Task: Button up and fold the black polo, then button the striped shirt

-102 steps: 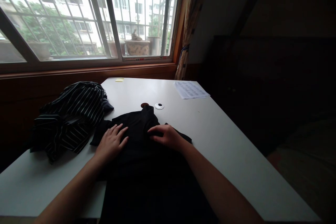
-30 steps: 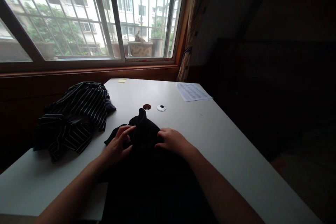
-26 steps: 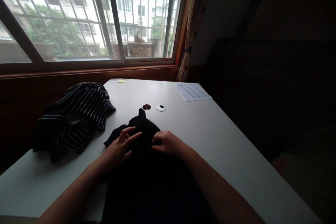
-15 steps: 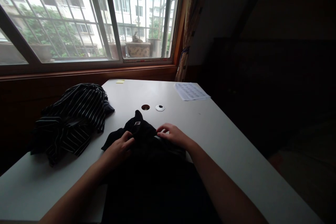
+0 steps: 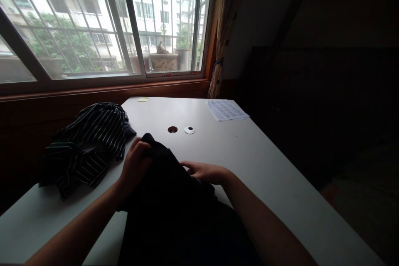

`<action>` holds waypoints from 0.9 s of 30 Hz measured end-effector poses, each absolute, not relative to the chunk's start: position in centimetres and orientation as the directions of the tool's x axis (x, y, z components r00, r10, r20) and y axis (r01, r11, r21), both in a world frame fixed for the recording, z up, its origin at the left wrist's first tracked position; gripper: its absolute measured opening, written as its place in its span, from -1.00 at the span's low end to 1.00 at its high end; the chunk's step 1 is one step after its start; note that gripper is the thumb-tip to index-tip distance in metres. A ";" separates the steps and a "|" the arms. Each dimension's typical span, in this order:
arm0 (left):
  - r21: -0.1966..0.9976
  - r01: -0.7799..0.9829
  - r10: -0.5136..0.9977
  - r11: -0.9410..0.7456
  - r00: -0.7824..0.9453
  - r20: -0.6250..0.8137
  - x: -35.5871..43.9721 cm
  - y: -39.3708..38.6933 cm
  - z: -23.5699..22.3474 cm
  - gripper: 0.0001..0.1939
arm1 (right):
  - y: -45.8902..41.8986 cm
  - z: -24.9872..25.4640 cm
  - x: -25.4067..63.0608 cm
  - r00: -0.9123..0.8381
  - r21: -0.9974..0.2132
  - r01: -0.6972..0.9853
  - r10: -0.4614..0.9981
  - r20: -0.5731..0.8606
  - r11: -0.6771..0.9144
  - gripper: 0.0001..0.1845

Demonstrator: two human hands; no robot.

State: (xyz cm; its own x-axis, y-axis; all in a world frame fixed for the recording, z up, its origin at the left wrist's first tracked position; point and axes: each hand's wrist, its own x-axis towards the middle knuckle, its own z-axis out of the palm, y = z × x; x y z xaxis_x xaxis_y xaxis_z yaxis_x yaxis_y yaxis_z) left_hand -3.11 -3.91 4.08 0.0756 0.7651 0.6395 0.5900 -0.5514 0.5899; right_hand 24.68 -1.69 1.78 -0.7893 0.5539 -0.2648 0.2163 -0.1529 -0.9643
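Black garment [image 5: 170,181] bunched at the table's [image 5: 262,166] near edge. Left hand [image 5: 135,160] closed on its raised far end; right hand [image 5: 204,172] at its right side, fingers curled, pinch on cloth unclear. Striped clothes [image 5: 101,129] heaped along left edge.

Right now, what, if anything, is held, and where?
The left hand grips the black garment by its far end; whether the right hand grips it is unclear.

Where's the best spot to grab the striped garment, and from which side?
Probably the mounded top of the striped garment, coming from above and the right: its loose folds rise there and should pinch easily, while its left side seems to overhang the white table.
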 end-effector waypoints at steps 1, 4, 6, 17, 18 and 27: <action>0.597 0.564 0.748 -0.571 0.057 0.661 -2.3 -3.7 5.5 -0.82 | -1.9 1.9 24.7 -0.805 -0.971 0.176 0.544 -0.235 -0.159 -0.38; 0.590 0.541 0.675 -0.600 -0.054 0.736 0.6 -3.1 9.7 -0.84 | -2.0 1.7 24.9 -0.815 -0.984 0.074 0.559 -0.151 -0.159 -0.69; 0.577 0.510 0.620 -0.638 -0.104 0.777 2.2 -2.6 12.1 -0.86 | -1.8 1.4 25.1 -0.776 -0.986 0.034 0.617 -0.128 -0.162 -0.76; 0.475 0.617 0.736 -0.628 0.271 0.620 -2.2 3.6 10.8 -0.88 | -0.4 4.3 27.0 0.159 -0.919 -0.302 0.964 0.214 0.254 -0.62; 0.492 0.625 0.776 -0.606 0.326 0.540 -2.6 3.8 10.0 -0.84 | -0.5 4.3 26.9 0.176 -0.920 -0.291 0.960 0.219 0.263 -0.62; 0.904 0.229 0.767 -0.360 0.625 0.147 1.6 -1.7 4.1 -0.06 | -2.0 4.0 24.7 -0.221 -0.941 -0.043 0.916 0.336 0.335 -0.66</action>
State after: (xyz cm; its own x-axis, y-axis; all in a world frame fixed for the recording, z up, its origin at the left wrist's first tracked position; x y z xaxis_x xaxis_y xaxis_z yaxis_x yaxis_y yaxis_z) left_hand 1.63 -1.71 4.12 0.6246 0.7669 0.1475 0.2287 -0.3601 0.9044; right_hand 24.66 -1.99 3.98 -0.2211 0.9156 0.3359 -0.0430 0.3350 -0.9412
